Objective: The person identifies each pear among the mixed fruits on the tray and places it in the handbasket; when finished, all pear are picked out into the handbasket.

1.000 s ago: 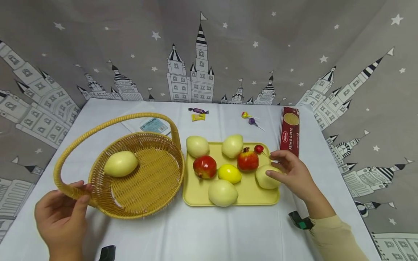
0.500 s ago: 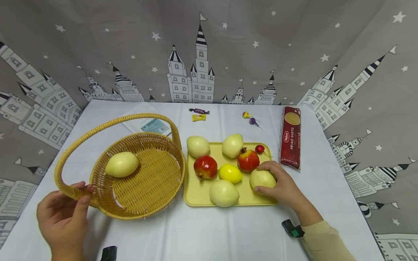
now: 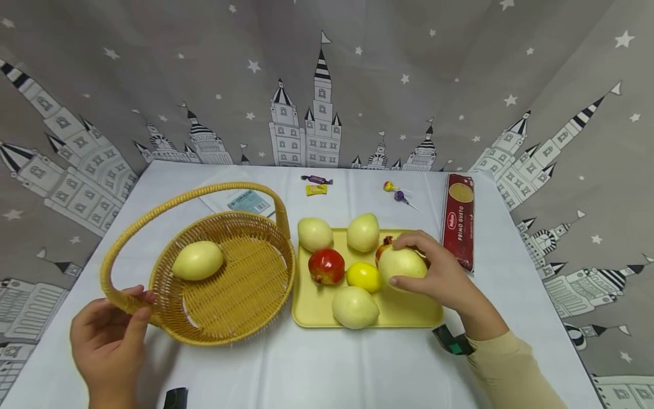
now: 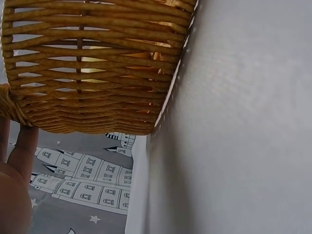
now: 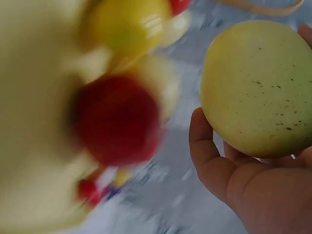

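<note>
While the left hand (image 3: 109,343) holds the basket (image 3: 240,278) by the foot of its handle (image 3: 235,186), a light, steady grip there should keep it from tipping; a pale fruit (image 3: 198,261) lies inside, toward the left. Farther right, over the yellow tray (image 3: 409,312), the right hand (image 3: 441,271) grasps another pale fruit (image 3: 401,270), seemingly lifted. Thumb and fingers spread wide round its smooth bulk would suit best, I judge, kept clear of the lemon (image 3: 364,276) and the pomegranate (image 3: 383,246) just behind. Along the white counter's (image 3: 286,369) far side lie a blue-labelled packet (image 3: 250,200), wrapped candies (image 3: 317,179), lollipops (image 3: 399,196) and a red packet (image 3: 458,227). Beyond hangs a grey curtain (image 3: 378,102) printed with castles.
</note>
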A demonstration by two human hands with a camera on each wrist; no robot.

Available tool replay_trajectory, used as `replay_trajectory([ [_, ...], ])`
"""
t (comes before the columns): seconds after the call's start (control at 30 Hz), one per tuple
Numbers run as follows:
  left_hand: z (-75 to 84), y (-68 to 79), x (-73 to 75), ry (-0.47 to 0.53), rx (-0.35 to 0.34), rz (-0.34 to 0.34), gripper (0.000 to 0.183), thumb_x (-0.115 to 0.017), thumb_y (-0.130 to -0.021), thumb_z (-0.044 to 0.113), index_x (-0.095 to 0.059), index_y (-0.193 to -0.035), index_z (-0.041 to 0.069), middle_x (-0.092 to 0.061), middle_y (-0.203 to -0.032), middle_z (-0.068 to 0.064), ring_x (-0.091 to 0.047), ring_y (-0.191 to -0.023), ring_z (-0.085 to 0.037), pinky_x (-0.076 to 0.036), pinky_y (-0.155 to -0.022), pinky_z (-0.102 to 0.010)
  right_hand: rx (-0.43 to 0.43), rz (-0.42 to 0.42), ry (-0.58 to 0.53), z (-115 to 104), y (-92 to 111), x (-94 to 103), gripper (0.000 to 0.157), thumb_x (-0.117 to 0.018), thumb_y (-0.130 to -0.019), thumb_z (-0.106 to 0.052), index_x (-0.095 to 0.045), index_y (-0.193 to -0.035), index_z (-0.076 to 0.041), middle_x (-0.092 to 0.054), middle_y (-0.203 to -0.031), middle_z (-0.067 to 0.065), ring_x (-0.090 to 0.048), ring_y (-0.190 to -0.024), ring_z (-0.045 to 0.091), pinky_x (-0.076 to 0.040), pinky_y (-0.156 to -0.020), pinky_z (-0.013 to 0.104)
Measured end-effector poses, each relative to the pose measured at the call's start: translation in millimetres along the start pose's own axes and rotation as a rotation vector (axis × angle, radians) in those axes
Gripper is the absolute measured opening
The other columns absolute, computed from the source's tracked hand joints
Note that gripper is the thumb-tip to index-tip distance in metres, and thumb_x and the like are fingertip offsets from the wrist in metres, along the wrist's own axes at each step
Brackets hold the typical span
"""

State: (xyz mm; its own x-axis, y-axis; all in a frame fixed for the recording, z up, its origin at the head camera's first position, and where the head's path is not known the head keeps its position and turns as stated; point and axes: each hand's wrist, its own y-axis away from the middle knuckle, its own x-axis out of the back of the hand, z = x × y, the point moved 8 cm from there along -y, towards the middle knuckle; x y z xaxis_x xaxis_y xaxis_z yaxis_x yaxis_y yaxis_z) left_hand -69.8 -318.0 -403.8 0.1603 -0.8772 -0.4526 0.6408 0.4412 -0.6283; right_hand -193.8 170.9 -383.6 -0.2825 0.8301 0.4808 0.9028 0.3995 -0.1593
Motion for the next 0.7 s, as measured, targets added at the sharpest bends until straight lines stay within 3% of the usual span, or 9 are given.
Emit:
replay_trajectory([
  [0.17, 4.5, 1.6, 3.7, -0.025, -0.001, -0.023, 0.047, -0.064, -0.073, -0.029, -0.042, -0.114, -0.022, -0.059, -0.108, -0.037, -0.067, -0.095, -0.035, -0.056, -0.088, -0.033, 0.200, -0.140, -0.056, -60, -44, -49.8, 0.051, -0.088, -0.070, -0.022, -0.060, -0.112, -0.023, -0.056, -0.121, -0.007, -0.051, -0.113, 0.016, -0.056, -0.086, 0.037],
  [0.33, 7.8, 1.8, 4.1, -0.022, -0.010, -0.055, 0.046, -0.063, -0.074, -0.029, -0.043, -0.114, -0.021, -0.059, -0.108, -0.036, -0.066, -0.096, -0.035, -0.056, -0.089, -0.034, 0.289, -0.286, -0.093, -103, -84, -119.3, 0.051, -0.088, -0.070, -0.027, -0.061, -0.112, -0.021, -0.057, -0.118, -0.010, -0.052, -0.109, 0.011, -0.053, -0.087, 0.032],
  [0.47, 10.7, 0.8, -1.5, -0.062, -0.030, -0.097, 0.045, -0.064, -0.075, -0.026, -0.043, -0.115, -0.020, -0.060, -0.109, -0.035, -0.066, -0.097, -0.034, -0.056, -0.090, -0.033, 0.272, -0.356, -0.052, -121, -113, -168.2, 0.053, -0.088, -0.070, -0.031, -0.061, -0.115, -0.021, -0.057, -0.115, -0.013, -0.052, -0.103, 0.006, -0.051, -0.086, 0.023],
  [0.7, 18.0, -2.1, -8.7, -0.150, -0.064, -0.160, 0.047, -0.066, -0.078, -0.021, -0.042, -0.118, -0.019, -0.059, -0.111, -0.033, -0.066, -0.100, -0.031, -0.055, -0.091, -0.031, 0.158, -0.397, 0.106, -135, -160, -228.4, 0.056, -0.086, -0.070, -0.039, -0.060, -0.118, -0.023, -0.053, -0.115, -0.015, -0.051, -0.098, 0.005, -0.048, -0.080, 0.017],
])
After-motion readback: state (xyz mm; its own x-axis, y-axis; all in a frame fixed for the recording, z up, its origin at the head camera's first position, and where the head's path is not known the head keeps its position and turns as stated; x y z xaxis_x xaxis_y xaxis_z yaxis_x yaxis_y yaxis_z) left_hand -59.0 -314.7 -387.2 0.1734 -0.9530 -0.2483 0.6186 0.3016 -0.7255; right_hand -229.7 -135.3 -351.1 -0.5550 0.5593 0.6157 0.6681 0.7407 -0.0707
